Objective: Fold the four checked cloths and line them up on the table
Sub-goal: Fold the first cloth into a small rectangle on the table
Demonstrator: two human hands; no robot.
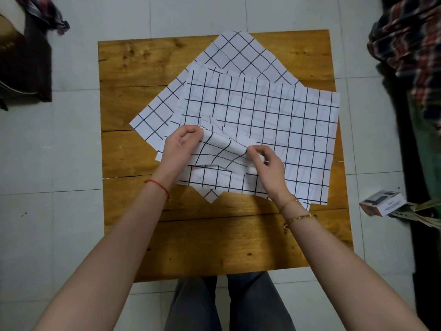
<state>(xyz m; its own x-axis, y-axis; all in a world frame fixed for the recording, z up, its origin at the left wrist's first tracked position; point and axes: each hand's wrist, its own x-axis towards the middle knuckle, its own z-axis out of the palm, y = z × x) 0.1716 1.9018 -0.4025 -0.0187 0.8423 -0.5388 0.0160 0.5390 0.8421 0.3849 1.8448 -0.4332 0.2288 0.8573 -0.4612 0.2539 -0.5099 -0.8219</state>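
Left hand [177, 145] and right hand [265, 163] pinch the top checked cloth [274, 125] with their fingers (nothing folded yet); next, lift it clear.

checked cloths [250, 111] overlap on the table [133, 75]; box [381, 205] lies right.

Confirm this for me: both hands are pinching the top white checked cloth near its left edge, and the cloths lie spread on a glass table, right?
Not quite. The head view shows a wooden plank table, not glass. The rest holds: the left hand and right hand both pinch the top white checked cloth near its left edge.
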